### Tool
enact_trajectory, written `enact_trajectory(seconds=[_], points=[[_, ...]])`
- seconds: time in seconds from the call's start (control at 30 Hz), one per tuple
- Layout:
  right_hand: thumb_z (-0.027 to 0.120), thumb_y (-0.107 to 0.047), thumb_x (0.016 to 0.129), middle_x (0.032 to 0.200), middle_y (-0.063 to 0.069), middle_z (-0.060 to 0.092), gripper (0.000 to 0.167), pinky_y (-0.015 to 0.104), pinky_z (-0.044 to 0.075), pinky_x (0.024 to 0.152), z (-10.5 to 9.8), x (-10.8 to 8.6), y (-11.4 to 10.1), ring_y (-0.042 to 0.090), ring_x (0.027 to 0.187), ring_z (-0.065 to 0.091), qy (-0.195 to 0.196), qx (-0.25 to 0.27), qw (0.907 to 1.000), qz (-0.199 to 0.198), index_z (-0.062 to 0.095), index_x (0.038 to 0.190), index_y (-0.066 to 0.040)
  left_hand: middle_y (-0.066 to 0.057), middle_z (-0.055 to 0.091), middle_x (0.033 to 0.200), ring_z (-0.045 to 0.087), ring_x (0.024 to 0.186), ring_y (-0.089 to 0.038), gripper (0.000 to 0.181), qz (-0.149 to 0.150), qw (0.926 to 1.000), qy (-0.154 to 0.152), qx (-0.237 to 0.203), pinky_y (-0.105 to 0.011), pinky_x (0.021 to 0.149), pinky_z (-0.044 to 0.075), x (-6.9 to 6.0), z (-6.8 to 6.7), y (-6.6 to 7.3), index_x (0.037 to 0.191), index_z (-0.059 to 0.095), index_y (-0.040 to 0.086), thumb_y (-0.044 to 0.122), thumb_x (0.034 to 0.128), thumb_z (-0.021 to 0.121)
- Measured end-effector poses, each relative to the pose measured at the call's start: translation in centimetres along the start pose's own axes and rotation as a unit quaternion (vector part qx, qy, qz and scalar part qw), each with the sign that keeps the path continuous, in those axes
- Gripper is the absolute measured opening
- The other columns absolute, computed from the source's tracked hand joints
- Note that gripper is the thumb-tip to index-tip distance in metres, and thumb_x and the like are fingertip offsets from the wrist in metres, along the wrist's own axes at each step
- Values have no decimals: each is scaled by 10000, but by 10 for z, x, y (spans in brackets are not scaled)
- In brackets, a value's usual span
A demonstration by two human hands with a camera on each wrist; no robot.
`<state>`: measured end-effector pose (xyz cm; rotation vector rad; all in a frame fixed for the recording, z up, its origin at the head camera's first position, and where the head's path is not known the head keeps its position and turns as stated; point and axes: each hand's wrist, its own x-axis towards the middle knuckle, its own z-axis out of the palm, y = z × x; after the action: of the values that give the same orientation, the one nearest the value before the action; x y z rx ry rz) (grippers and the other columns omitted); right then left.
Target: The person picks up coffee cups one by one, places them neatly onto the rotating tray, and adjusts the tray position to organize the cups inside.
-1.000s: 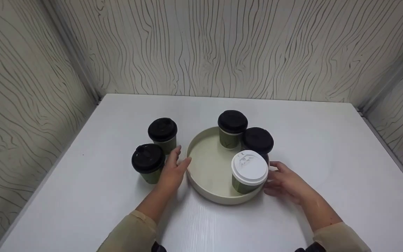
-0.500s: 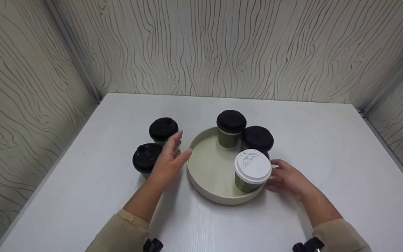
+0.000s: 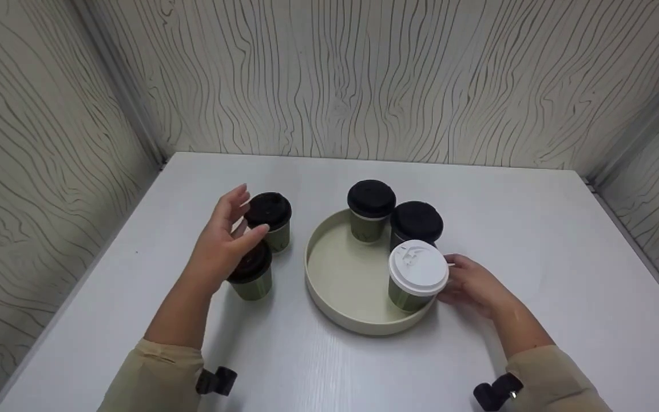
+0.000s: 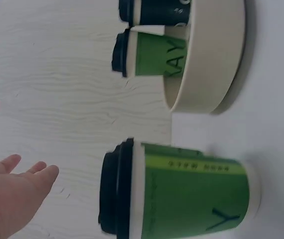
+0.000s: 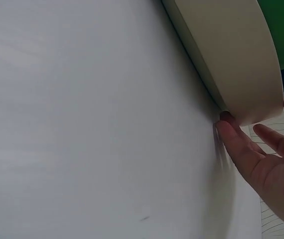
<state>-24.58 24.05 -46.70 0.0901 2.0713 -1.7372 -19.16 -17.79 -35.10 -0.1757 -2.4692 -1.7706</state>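
Note:
In the head view my left hand [image 3: 218, 243] hangs, fingers apart and holding nothing, over a black-lidded green paper coffee cup [image 3: 253, 288], hiding part of its lid. A second black-lidded green cup [image 3: 272, 212] stands just behind it. My right hand [image 3: 469, 289] grips the right side of a round cream tray [image 3: 364, 326]. In the right wrist view one fingertip tucks against the tray's base and another finger meets its rim. Inside the tray stand a white-lidded green cup [image 3: 418, 268], a black-lidded dark cup [image 3: 416, 222] and a black-lidded green cup [image 3: 370, 199].
A white tabletop [image 3: 329, 372] bears everything. Patterned panels [image 3: 329, 80] rise behind it and at both sides. The left part of the tray floor is bare. Small black devices [image 3: 216, 381] are strapped at both wrists.
My left hand has left the tray's left side and moved left over the front cup. The tray has turned slightly counterclockwise, carrying its cups round, while my right hand stays at its edge.

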Motion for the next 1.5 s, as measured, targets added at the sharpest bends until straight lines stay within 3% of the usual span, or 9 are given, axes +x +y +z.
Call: enact_trajectory(seconds=[0.23, 0.5, 0.7, 0.97, 1.13, 1.37, 1.5], points=[[463, -212, 941, 1133, 172, 554, 484, 369, 507, 819, -2, 3, -4, 184, 919, 616, 58, -120, 9999, 38, 333, 1342, 26, -25, 208, 1485, 202, 1360, -162, 820, 130, 9998, 85, -94, -379, 1092, 216, -2, -33, -13, 1456, 151, 188, 248, 830, 677], [475, -228, 935, 1109, 154, 571, 502, 362, 504, 828, -3, 6, -7, 169, 911, 618, 109, -234, 9996, 63, 329, 1348, 19, -18, 183, 1492, 153, 1375, -190, 887, 363, 9984, 3, -429, -468, 1096, 163, -6, -51, -54, 1465, 102, 224, 91, 805, 679], [478, -218, 934, 1069, 128, 586, 498, 359, 508, 817, -4, 7, -8, 161, 894, 618, 76, -192, 9998, 44, 331, 1338, 33, -21, 156, 1499, 134, 1378, -223, 967, 411, 9963, -416, -632, -501, 1090, 145, -10, -51, -83, 1466, 61, 241, 30, 760, 687], [462, -193, 936, 1059, 125, 594, 481, 374, 509, 815, -5, 8, -7, 178, 893, 628, 27, -109, 9999, 50, 326, 1333, 41, -33, 110, 1516, 104, 1384, -266, 1090, 215, 9932, -889, -716, -545, 1071, 138, -14, -45, -109, 1460, 0, 303, 44, 708, 745], [443, -176, 938, 1000, 90, 626, 461, 370, 513, 803, -5, 7, -7, 175, 877, 638, 44, -111, 9999, 36, 332, 1329, 42, -46, 124, 1514, 120, 1380, -292, 1103, -88, 9922, -966, -788, -567, 1051, 150, -16, -38, -120, 1460, -5, 305, 34, 695, 741], [439, -149, 934, 922, 65, 630, 451, 354, 518, 787, -5, 9, -6, 150, 842, 628, 0, -42, 10000, 4, 330, 1321, 56, -83, 28, 1529, 25, 1390, -282, 1130, -533, 9889, -1195, -701, -518, 1069, 137, -19, -28, -131, 1467, -13, 246, 53, 686, 780], [442, -150, 931, 932, 67, 619, 460, 345, 517, 786, -5, 11, -6, 147, 843, 619, 26, -122, 9999, 12, 329, 1330, 47, -85, 102, 1519, 78, 1387, -278, 1092, -709, 9888, -1098, -717, -486, 1084, 142, -18, -24, -135, 1462, 42, 226, 69, 682, 789]])
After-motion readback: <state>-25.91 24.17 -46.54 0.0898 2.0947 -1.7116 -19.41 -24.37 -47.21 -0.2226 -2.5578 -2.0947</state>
